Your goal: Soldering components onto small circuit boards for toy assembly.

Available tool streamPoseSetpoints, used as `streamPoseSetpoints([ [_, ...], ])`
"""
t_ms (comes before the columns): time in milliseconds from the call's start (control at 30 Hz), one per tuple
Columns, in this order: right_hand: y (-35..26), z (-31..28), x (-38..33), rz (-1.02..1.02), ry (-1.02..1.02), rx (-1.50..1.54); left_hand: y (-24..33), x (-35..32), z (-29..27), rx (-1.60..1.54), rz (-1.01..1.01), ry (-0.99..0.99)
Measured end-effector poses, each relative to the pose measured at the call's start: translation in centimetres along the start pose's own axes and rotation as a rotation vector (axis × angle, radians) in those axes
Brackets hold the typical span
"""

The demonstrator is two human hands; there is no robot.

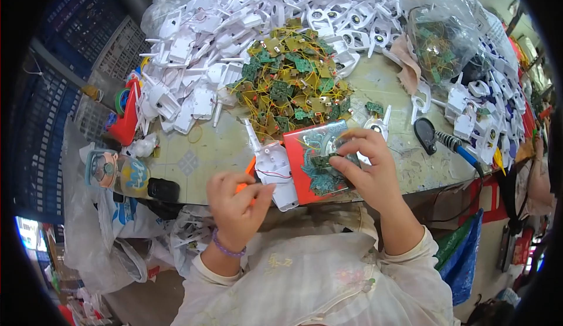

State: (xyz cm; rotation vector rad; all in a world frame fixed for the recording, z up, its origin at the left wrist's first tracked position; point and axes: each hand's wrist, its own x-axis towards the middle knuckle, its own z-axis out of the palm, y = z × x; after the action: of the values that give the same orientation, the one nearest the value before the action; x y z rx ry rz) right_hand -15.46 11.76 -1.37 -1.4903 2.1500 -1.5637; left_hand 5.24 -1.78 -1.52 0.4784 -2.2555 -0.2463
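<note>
Cream-coloured sleeves come from the six o'clock edge, and both hands work just above them at the near rim of the counter (199, 156). At about seven o'clock from the centre, the left hand (236, 204) has its fingers (258, 192) curled and pressed on the lower end of a white plastic housing (273, 164). This housing is long and narrow, with a thin tip pointing to twelve o'clock and a red wire across its body; something orange shows under it. A purple bracelet (226, 249) sits on the left wrist. At about five o'clock, the right hand (368, 164) pinches a small green circuit board (321, 161) between thumb and fingertips, over a red card (308, 167) lying flat on the counter. At twelve o'clock lies a heap of green boards with yellow wires (290, 79), and behind it a big pile of white plastic parts (234, 26). A soldering iron (454, 144) rests at three o'clock.
</note>
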Motion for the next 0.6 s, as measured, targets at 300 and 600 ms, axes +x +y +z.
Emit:
streamPoseSetpoints([
  [300, 0.4, 0.9, -0.1, -0.031, 0.076, -0.237, 1.5, 1.0, 2.9, -0.436, -0.270, 0.002],
  [600, -2.3, 1.2, 0.5, -0.385, 0.075, -0.246, 2.1, 2.3, 2.8, -0.599, -0.345, -0.122],
])
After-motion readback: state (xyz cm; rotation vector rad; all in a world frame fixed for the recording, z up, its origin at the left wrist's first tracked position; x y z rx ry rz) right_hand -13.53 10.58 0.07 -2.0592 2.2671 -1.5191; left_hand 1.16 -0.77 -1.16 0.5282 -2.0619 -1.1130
